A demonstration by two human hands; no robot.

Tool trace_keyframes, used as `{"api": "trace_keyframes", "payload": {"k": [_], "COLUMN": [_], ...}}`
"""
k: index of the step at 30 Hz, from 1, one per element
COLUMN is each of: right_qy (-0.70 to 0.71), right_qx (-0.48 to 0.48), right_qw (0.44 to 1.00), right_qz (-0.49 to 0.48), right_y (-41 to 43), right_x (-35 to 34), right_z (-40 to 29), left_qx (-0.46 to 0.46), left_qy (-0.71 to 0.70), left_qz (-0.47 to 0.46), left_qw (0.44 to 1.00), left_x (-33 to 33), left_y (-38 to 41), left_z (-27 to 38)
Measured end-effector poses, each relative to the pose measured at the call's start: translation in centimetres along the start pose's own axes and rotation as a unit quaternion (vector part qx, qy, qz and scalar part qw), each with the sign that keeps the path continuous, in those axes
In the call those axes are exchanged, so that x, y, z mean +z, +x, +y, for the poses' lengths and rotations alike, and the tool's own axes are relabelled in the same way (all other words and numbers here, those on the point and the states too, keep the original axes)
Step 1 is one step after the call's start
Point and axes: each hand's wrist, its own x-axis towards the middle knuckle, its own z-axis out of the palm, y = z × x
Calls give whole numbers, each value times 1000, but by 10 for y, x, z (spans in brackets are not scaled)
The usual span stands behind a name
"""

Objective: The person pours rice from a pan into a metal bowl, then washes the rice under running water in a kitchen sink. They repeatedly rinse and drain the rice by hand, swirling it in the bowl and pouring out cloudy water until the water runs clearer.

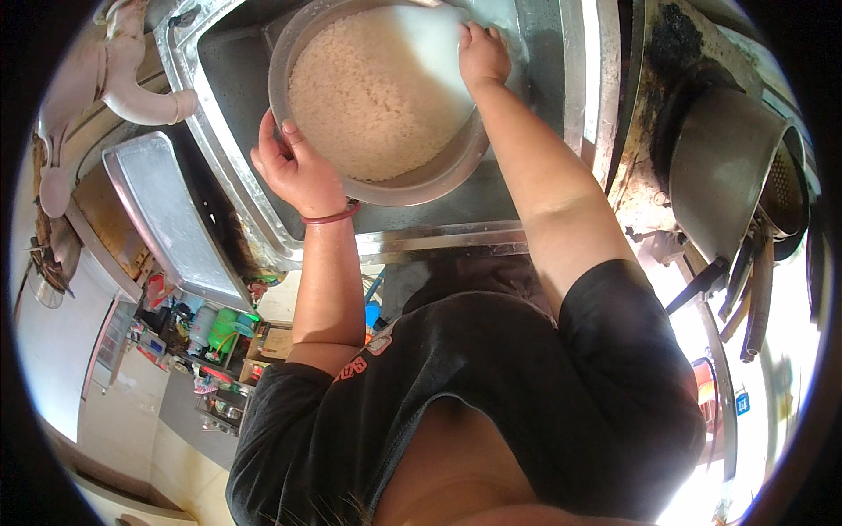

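A large round metal basin (460, 161) is tilted in the steel sink (520, 197), towards its far right side. Pale rice grains (368, 98) fill much of the basin, and cloudy whitish water (431, 39) lies at the far right, apparently running over the rim. My left hand (296, 164), with a reddish bangle at the wrist, grips the basin's near left rim between thumb and fingers. At the right rim, by the cloudy water, is my right hand (485, 56), its fingers curled; whether it holds the rim is not clear.
On the right, a large metal pan (717, 164) stands by a soot-stained surface, with several long-handled tools and a perforated strainer (783, 187) beside it. A rectangular metal tray (164, 210) leans left of the sink. White plastic pipes (141, 98) run at the upper left. Farther off are cluttered shelves.
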Motion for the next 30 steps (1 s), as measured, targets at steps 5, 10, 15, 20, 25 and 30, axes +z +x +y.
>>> {"api": "trace_keyframes", "payload": {"k": [5,10,15,20,25,30], "right_qy": [11,30,31,28,32,14], "right_qx": [34,78,82,96,99,115], "right_qw": [999,996,996,995,995,993], "right_qz": [1,-8,1,-2,-10,-29], "right_y": [-1,-4,-4,-4,-3,-1], "right_x": [1,0,3,4,4,2], "right_z": [-3,-7,-5,-6,-5,-8], "left_qx": [21,18,25,20,56,63], "left_qy": [28,25,29,-4,23,18], "left_qz": [-1,-13,-20,-26,-39,-43], "left_qw": [999,999,999,999,997,997], "left_x": [0,0,-2,-1,-1,-1], "left_y": [2,2,3,1,4,5], "left_z": [2,5,5,6,6,3]}}
